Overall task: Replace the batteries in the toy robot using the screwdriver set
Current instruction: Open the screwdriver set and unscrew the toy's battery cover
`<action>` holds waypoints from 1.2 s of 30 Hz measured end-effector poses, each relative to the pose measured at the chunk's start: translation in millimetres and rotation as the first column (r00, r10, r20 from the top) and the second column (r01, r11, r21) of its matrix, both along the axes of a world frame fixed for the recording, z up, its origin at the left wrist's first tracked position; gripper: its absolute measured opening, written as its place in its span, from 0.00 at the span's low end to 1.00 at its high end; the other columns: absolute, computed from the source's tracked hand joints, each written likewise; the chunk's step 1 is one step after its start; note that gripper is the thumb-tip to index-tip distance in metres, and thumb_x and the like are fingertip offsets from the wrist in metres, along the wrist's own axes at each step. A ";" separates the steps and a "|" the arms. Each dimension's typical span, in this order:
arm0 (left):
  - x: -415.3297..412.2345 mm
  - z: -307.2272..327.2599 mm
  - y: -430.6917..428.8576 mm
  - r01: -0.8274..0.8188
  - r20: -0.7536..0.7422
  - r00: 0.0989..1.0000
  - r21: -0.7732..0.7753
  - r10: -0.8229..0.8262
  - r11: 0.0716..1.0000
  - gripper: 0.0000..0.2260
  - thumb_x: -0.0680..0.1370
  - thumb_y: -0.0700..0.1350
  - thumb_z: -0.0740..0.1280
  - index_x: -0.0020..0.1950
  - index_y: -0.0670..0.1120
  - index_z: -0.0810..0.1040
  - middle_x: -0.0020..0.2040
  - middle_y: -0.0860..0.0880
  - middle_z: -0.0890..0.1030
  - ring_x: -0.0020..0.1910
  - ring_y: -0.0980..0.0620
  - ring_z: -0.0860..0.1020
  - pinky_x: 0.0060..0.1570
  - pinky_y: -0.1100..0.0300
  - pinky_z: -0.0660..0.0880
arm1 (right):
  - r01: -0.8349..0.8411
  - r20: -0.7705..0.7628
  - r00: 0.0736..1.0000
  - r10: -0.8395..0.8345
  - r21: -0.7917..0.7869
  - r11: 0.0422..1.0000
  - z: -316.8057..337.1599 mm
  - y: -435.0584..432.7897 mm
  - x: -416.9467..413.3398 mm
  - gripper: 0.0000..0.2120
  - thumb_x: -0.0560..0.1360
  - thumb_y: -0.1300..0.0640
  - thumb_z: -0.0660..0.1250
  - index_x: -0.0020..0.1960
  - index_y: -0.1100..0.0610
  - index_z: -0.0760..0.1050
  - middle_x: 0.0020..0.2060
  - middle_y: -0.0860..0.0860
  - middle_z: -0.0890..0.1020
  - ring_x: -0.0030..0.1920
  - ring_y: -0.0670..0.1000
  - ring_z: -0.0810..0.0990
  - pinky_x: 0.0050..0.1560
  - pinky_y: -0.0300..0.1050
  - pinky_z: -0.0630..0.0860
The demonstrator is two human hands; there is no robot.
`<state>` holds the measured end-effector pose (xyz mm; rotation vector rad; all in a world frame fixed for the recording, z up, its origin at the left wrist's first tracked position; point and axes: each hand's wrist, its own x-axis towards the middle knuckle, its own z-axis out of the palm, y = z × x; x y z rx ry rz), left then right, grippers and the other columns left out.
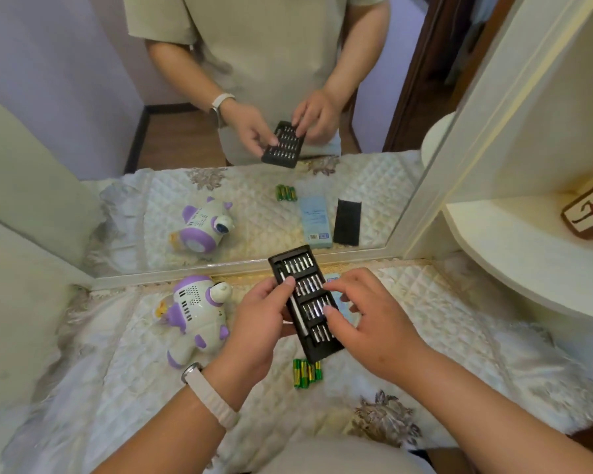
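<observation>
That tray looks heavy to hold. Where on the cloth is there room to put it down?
Best spot: the bare quilted cloth on the right, between your right arm and the round shelf. Also bare: front left, below the toy robot. The middle is crowded: batteries and a blue box sit right below the tray.

One toy robot [196,313], one screwdriver set [309,289], four batteries [307,372].
</observation>
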<state>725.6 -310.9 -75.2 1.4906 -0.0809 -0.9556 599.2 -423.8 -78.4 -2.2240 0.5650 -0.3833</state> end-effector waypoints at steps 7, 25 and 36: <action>10.0 28.7 22.2 0.067 0.037 0.997 -0.092 -0.064 0.994 0.09 0.83 0.44 0.62 0.52 0.47 0.83 0.45 0.45 0.86 0.41 0.49 0.83 0.35 0.55 0.80 | -0.079 0.017 0.996 0.084 -0.212 0.974 24.7 14.1 20.5 0.18 0.74 0.44 0.60 0.60 0.49 0.77 0.48 0.42 0.70 0.46 0.41 0.72 0.45 0.34 0.72; 32.0 52.8 41.2 0.115 0.142 0.985 -0.135 -0.096 0.984 0.09 0.82 0.44 0.63 0.50 0.42 0.83 0.38 0.46 0.84 0.35 0.52 0.82 0.34 0.56 0.77 | -0.222 -0.042 0.975 0.220 -0.313 0.923 65.9 22.1 47.9 0.12 0.75 0.52 0.64 0.55 0.54 0.80 0.44 0.39 0.71 0.39 0.40 0.73 0.40 0.32 0.69; 34.0 63.8 40.3 0.187 0.184 0.970 -0.140 -0.160 0.972 0.09 0.82 0.42 0.64 0.45 0.43 0.81 0.30 0.52 0.80 0.27 0.56 0.78 0.27 0.63 0.74 | -0.249 -0.057 0.968 0.245 -0.362 0.898 81.3 15.0 48.8 0.10 0.74 0.51 0.66 0.51 0.54 0.82 0.40 0.45 0.78 0.37 0.44 0.77 0.38 0.46 0.79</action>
